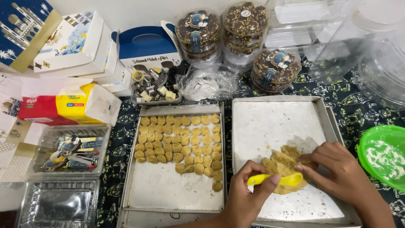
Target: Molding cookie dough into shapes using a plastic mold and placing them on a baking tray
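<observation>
Yellow plastic cutter (pixel 274 180) pinched in the left hand (pixel 249 194), fingers (pixel 270 179) clenched round it, pressed onto the dough lump (pixel 283 165). Right hand (pixel 337 171) touching that same dough, fingers bent and resting on its edge, not gripping anything. Dough lump on the floured tray (pixel 270 122), near its front. Left of that tray, a second tray (pixel 168 190) with rows of small cut cookies (pixel 181 143). Right of the floured tray, a green bowl (pixel 382 152) with flour. Behind it, round tubs of chocolate cookies (pixel 240 29) stacked on the counter (pixel 358 101).
</observation>
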